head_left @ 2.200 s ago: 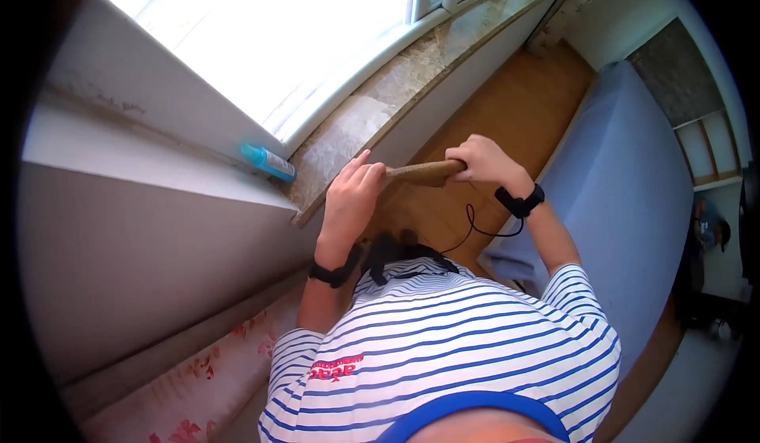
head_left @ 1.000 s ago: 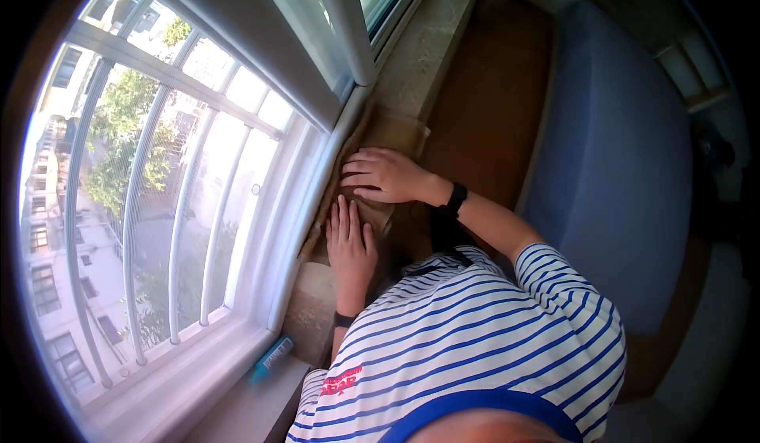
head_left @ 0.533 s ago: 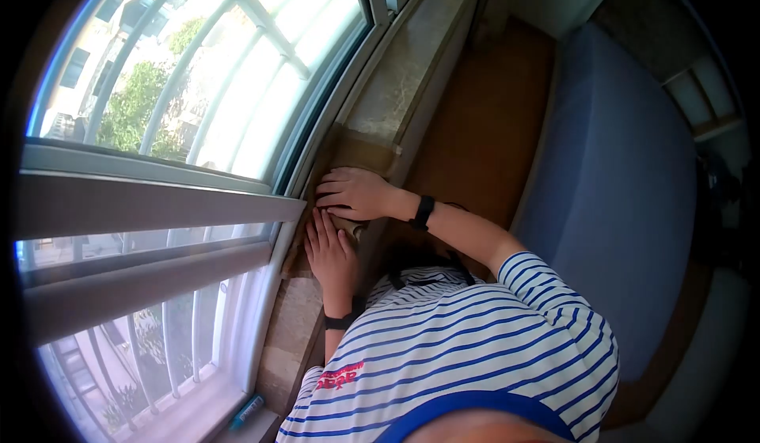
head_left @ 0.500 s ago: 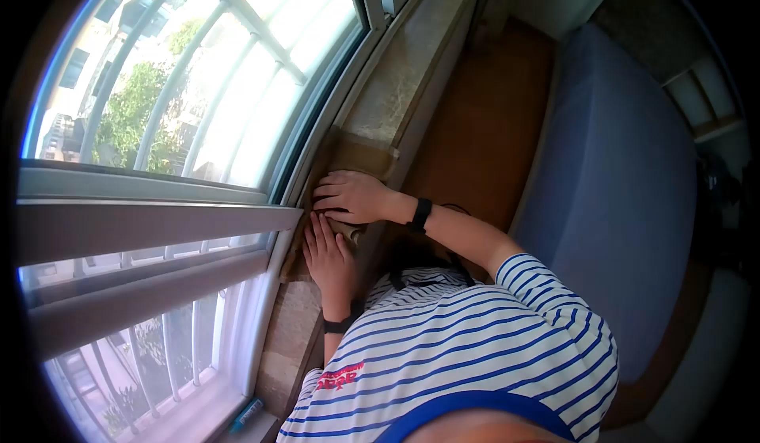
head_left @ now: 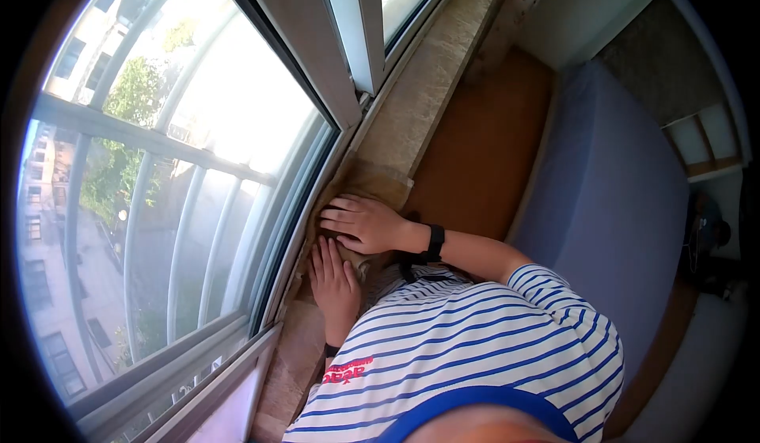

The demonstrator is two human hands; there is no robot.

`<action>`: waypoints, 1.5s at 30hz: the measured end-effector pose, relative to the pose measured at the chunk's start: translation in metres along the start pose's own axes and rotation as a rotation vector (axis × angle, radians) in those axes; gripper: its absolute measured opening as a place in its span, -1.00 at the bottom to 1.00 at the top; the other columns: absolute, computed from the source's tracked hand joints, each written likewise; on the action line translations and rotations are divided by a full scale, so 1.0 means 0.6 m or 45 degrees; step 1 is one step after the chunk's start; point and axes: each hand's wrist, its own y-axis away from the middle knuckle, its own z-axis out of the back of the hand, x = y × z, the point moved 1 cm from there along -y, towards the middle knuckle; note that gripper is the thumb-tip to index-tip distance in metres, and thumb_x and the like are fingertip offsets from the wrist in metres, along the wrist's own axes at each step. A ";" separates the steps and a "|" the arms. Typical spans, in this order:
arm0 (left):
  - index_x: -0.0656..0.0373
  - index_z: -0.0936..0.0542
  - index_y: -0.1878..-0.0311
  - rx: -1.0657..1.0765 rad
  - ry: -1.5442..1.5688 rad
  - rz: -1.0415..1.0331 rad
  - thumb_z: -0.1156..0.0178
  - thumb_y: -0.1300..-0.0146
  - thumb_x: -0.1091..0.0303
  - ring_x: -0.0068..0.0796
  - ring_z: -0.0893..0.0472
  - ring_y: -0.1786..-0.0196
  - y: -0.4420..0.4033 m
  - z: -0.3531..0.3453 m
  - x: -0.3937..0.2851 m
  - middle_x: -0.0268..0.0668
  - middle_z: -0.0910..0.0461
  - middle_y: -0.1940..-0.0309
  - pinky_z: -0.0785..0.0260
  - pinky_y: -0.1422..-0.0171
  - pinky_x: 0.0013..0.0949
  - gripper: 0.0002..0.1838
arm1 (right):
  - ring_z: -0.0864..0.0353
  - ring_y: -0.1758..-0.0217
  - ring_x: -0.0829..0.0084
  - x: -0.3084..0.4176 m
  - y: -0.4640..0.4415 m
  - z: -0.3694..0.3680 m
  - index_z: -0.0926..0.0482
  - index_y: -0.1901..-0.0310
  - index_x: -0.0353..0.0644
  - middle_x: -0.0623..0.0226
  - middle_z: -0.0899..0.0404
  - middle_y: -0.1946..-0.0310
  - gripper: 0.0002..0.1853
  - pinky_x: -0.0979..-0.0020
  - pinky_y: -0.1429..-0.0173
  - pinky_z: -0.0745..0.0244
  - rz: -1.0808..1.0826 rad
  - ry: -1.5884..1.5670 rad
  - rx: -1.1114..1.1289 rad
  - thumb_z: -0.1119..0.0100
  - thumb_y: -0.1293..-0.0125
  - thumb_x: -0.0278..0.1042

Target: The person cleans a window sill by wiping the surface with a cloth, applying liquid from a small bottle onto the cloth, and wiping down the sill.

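Brown cloth (head_left: 370, 177) lay on the stone sill (head_left: 423, 91), under outstretched fingers (head_left: 339, 216).
Beyond the fingertips, the smooth, straight-edged window frame (head_left: 305, 55) could have caught the rumpled cloth margin had it been shoved outward; the long, mottled sill ran beneath, its seemingly slick surface liable to let uneven pressure skid the cloth off its front edge. The right hand (head_left: 374, 225) and left hand (head_left: 336, 291) pressed palm-down, digits straight, apparently pinching nothing; beside the left thumb, a paler, curled fold (head_left: 361, 268) risked creasing.
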 end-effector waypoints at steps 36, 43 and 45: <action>0.20 -0.21 -0.53 -0.370 0.034 -0.088 -0.11 -0.38 0.02 -0.04 -0.41 -0.41 -0.826 -0.182 -0.611 -0.06 -0.29 -0.49 -0.33 -0.39 -0.07 -0.24 | -0.42 -0.41 0.20 -0.932 -0.009 0.571 -0.46 -0.25 -0.05 0.24 -0.52 -0.28 -0.52 0.08 -0.58 -0.15 -0.296 0.416 -0.173 -0.19 -0.28 -0.29; 0.21 -0.36 -0.45 -0.380 0.132 -0.015 -0.18 -0.29 0.02 -0.14 -0.46 -0.36 -0.811 -0.154 -0.607 -0.11 -0.44 -0.38 -0.34 -0.38 -0.12 -0.27 | -0.33 -0.45 0.07 -0.881 -0.003 0.540 -0.41 -0.29 -0.29 0.03 -0.42 -0.34 -0.38 -0.06 -0.56 -0.09 -0.295 0.569 -0.163 -0.22 -0.25 -0.13; 0.21 -0.37 -0.44 -0.353 0.141 0.061 -0.18 -0.28 0.02 -0.15 -0.47 -0.34 -0.785 -0.155 -0.594 -0.12 -0.45 -0.36 -0.32 -0.39 -0.11 -0.28 | -0.31 -0.46 0.03 -0.847 0.000 0.523 -0.40 -0.31 -0.33 -0.02 -0.40 -0.35 -0.34 -0.08 -0.57 -0.06 -0.273 0.559 -0.106 -0.22 -0.25 -0.09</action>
